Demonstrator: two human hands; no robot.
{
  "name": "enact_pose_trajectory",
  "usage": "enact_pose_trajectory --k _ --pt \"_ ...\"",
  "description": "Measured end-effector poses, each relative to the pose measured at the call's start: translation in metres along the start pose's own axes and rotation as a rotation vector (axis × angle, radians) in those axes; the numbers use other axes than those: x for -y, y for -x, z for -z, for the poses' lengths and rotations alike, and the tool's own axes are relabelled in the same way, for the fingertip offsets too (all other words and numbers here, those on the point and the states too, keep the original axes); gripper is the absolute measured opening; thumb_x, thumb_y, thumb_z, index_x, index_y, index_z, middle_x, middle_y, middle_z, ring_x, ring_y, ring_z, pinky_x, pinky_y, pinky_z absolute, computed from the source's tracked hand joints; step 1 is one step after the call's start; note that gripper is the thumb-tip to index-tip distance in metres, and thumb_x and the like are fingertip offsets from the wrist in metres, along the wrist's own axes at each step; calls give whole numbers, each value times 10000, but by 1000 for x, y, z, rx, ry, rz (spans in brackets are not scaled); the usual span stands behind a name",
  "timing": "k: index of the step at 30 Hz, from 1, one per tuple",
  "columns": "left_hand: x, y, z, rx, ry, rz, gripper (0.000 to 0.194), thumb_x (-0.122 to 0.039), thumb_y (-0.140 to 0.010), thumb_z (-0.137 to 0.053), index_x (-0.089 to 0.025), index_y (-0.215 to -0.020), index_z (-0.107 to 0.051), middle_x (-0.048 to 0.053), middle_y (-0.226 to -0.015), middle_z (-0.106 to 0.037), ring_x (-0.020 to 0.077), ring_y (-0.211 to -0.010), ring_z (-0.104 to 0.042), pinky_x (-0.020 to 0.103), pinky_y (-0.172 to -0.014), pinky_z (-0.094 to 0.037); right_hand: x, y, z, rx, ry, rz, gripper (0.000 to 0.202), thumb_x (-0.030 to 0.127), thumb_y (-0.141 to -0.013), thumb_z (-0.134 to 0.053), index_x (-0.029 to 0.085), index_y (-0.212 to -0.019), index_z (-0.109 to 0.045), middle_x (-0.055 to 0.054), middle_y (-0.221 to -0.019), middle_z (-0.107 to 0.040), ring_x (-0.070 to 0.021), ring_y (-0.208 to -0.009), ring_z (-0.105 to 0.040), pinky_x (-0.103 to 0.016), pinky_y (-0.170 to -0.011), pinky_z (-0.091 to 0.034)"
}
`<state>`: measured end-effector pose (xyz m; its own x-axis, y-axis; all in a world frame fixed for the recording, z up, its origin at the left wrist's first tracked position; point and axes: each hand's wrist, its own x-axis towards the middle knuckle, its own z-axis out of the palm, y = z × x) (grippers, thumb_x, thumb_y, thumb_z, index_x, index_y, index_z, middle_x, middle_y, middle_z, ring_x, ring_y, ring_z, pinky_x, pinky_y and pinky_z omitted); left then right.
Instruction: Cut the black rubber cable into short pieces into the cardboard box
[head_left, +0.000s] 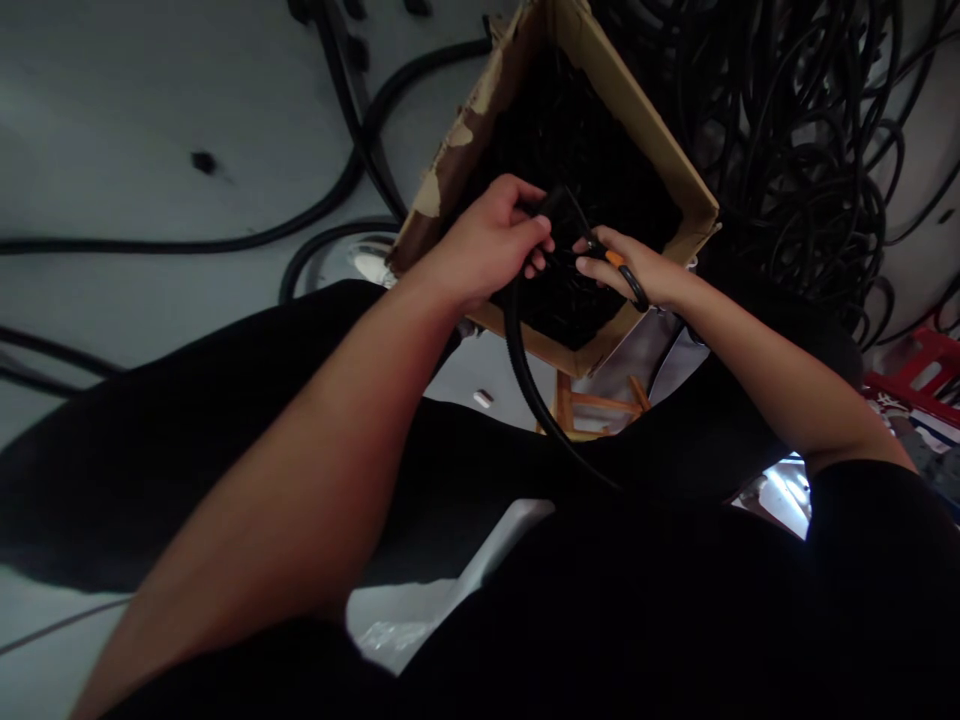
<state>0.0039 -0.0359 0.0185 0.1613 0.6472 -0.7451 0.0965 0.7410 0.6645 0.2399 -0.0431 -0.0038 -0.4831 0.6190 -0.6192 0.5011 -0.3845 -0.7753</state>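
Note:
Fingers closed, my left hand (499, 240) grips the end of a black corrugated hose (521, 365), which curves down toward my lap. A dark piece shows at the fingertips; its shape is hard to make out. My right hand (626, 268) holds scissors (616, 260) with black and orange handles, their blades pointing up and left beside the hose end. Both hands are above an open cardboard box (645, 110) full of small black pieces.
A big tangle of black hoses (795, 150) lies at the upper right. More hoses (262, 238) cross the grey floor on the left. Below the box stands a wooden stool (600, 403); a red plastic stool (922, 370) is at the right edge.

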Motion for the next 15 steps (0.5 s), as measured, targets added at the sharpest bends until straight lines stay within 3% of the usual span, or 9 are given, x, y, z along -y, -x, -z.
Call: enact_pose_trajectory --k 2,5,8,11,15 --pt "1 1 -2 3 35 -21 121 -187 -1201 -680 -294 -1253 -658 -61 -778 -627 190 -650 -497 389 -783 -430 2 -1 4 -9 68 53 595 731 -1054 -880 235 -1304 -668 -119 -1277 -777 -309 -1259 -727 -491 -1167 -678" --pt "4 -2 -3 -10 57 -39 95 -240 -1196 -700 -301 -1267 -687 -47 -813 -610 197 -678 -474 403 -808 -401 10 -3 7 20 139 74 592 686 -1061 -884 218 -1362 -682 -150 -1399 -777 -342 -1350 -707 -531 -1230 -639" --pt "3 -9 1 -62 105 -88 150 -179 -1127 -718 -292 -1211 -667 -35 -866 -656 206 -743 -497 409 -804 -388 19 -7 11 37 172 40 529 534 -1053 -915 204 -1395 -684 -116 -1338 -773 -307 -1265 -728 -482 -1164 -657" --pt "-3 -11 7 -97 147 -160 211 -140 -1116 -741 -293 -1175 -606 -48 -899 -715 190 -763 -512 399 -830 -423 30 -9 18 -40 179 36 436 396 -1069 -897 203 -1404 -695 -77 -1255 -769 -271 -1210 -745 -416 -1094 -669" --pt "-9 -7 12 -90 173 -201 137 -234 -1215 -669 -320 -1217 -562 -70 -871 -721 187 -723 -501 386 -778 -456 49 -3 29 -128 146 36 395 430 -1130 -869 223 -1423 -702 -16 -1104 -759 -224 -1110 -772 -323 -954 -663"
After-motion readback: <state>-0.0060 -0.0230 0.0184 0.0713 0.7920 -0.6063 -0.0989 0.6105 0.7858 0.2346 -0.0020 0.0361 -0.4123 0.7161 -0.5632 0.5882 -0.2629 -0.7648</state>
